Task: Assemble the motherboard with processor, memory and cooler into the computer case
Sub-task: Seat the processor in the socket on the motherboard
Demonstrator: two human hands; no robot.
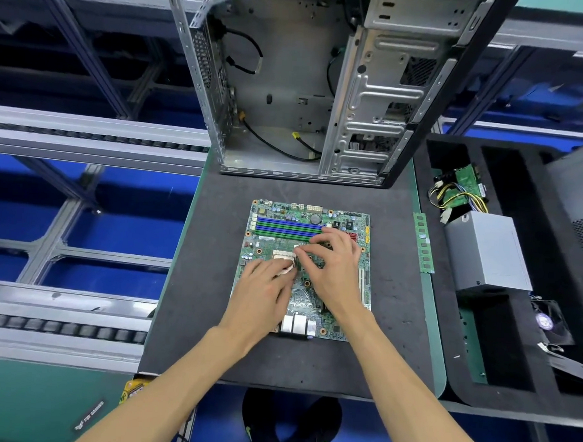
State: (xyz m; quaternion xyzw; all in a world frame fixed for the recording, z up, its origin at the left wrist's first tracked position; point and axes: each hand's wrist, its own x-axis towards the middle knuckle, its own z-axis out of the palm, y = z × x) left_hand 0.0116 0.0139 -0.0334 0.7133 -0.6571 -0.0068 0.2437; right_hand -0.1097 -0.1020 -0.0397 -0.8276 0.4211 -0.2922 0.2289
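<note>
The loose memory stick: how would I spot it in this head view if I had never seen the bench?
Start at the dark mat with the motherboard in its middle, below the open computer case. Go right from the board to the mat's edge. There the memory stick lies flat, a narrow green strip running away from the viewer, alone and outside the board's blue and green slots.

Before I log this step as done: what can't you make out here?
- Head view: processor socket mostly hidden by left hand and right hand; seating unclear.
- Motherboard markings too small.
- Computer case top cut off by the edge.
</note>
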